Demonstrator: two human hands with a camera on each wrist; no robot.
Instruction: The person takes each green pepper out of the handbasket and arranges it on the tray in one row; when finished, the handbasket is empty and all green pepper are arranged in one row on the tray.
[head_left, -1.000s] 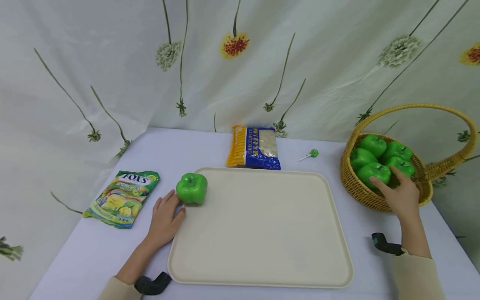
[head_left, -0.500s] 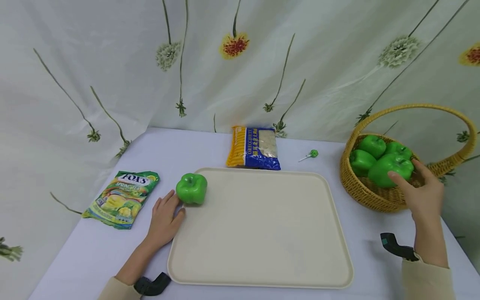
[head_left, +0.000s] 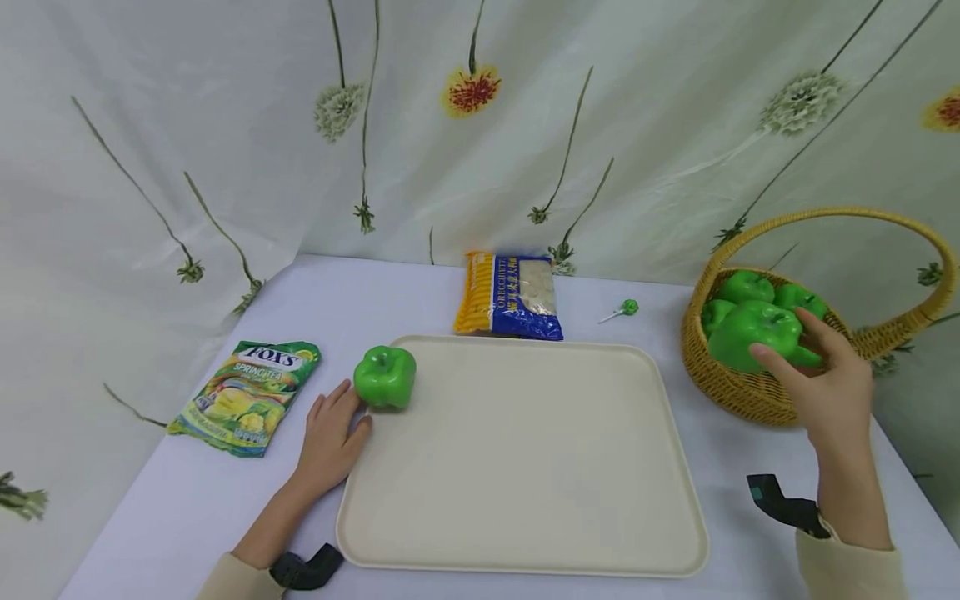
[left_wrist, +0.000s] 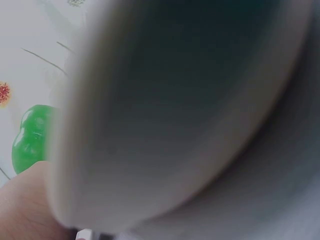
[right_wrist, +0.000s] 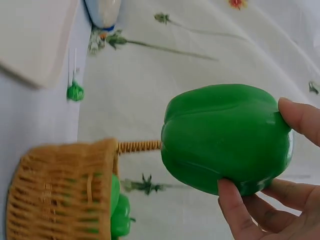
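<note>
My right hand (head_left: 834, 392) grips a green bell pepper (head_left: 753, 335) between thumb and fingers, raised over the wicker basket (head_left: 723, 387). The right wrist view shows this pepper large and higher than the basket's rim, with fingertips (right_wrist: 230, 192) pressed to its side. Several more green peppers (head_left: 746, 286) lie in the basket. On the far left corner of the beige tray (head_left: 525, 458) stands another green bell pepper (head_left: 385, 377). My left hand (head_left: 330, 437) rests at the tray's left edge, fingers extended, fingertips right at that pepper. A blurred shape hides most of the left wrist view.
Behind the tray lies a blue and yellow pasta bag (head_left: 510, 296). A green lollipop (head_left: 621, 310) is between it and the basket. The FOX'S candy bag (head_left: 247, 398) sits left of my left hand. The basket's tall handle (head_left: 855, 212) arches over its right side.
My right hand has taken hold of a bell pepper in the basket and lifted it, shifting right and then slightly left. The left hand has stayed in place.
</note>
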